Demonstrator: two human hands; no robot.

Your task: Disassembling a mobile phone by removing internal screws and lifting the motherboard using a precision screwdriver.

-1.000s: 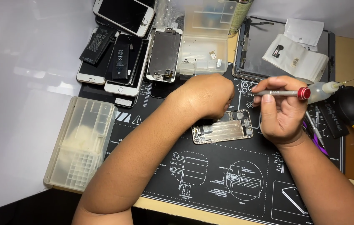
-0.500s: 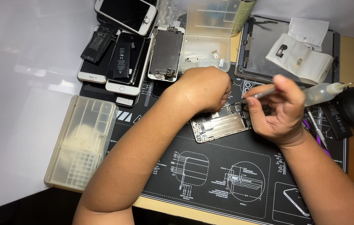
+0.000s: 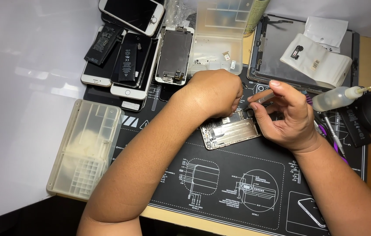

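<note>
The right hand (image 3: 288,120) pinches a slim silver screwdriver (image 3: 262,98) between thumb and fingers, its tip angled down at the far end of the opened silver metal phone housing (image 3: 229,132). The left hand (image 3: 214,92) is curled closed over that same far end, fingertips pressed on the housing; whether they pinch anything is hidden. The housing lies tilted in the middle of the black printed work mat (image 3: 238,192). Far left sit 2 black phone batteries (image 3: 126,61) on white phones. A translucent plastic parts box (image 3: 85,150) lies near left, a clear squeeze bottle (image 3: 336,98) right.
</note>
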